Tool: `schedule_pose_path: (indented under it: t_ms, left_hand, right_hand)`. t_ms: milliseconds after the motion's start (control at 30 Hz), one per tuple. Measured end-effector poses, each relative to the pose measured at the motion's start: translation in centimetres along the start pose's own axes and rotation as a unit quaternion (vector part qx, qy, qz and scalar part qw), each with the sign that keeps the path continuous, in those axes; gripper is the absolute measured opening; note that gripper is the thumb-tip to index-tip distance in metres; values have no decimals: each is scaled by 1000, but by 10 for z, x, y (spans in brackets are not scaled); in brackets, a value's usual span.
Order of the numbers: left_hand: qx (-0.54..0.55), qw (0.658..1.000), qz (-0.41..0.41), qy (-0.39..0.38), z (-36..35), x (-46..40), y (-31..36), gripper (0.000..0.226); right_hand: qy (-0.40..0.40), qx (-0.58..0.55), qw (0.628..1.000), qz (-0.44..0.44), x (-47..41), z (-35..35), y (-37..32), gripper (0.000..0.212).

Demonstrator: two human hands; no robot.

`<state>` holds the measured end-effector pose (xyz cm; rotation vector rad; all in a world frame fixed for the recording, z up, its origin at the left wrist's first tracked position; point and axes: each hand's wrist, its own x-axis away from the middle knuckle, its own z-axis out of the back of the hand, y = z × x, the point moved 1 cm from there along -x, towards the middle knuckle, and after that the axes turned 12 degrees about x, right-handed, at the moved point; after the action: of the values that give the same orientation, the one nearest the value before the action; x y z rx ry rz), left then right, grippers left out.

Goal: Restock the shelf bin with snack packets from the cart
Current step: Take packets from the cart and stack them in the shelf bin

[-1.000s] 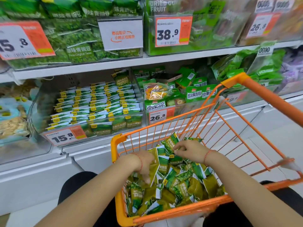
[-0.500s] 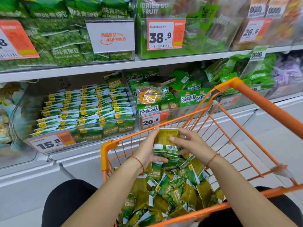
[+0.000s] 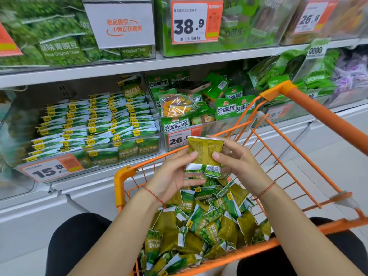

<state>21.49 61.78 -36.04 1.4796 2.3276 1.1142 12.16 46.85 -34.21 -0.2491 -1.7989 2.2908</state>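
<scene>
Holding a small stack of snack packets (image 3: 204, 156) up over the orange cart (image 3: 322, 116), both hands pinch it from the sides. The left hand (image 3: 173, 174) has its thumb on the front, and the right hand (image 3: 237, 162) does too. More packets (image 3: 201, 226) lie in a heap in the cart below. The shelf bin (image 3: 89, 128) sits just behind, with packets in neat rows.

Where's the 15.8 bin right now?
In the head view, the 15.8 bin sits on the lower shelf at left, beside the 26.8 bin, up and left of the cart.
</scene>
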Motion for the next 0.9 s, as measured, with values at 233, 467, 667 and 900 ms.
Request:
schedule_pose_path:
  t_ms: [233, 467, 667, 900]
  left_hand:
    - [-34, 999, -21, 15, -3, 2, 2, 34]
    - [-29, 994, -44, 100, -2, -2, 3, 56]
    - [-75, 988, -84, 103, -6, 1, 4, 15]
    - [-192, 970, -130, 77, 3, -2, -4, 44]
  right_hand:
    - [5, -17, 1000, -21, -3, 0, 8, 37]
    - [242, 252, 936, 44, -1, -4, -1, 23]
    - [147, 379, 914, 4, 2, -33, 3, 48]
    - [123, 97, 982, -110, 1, -29, 7, 68]
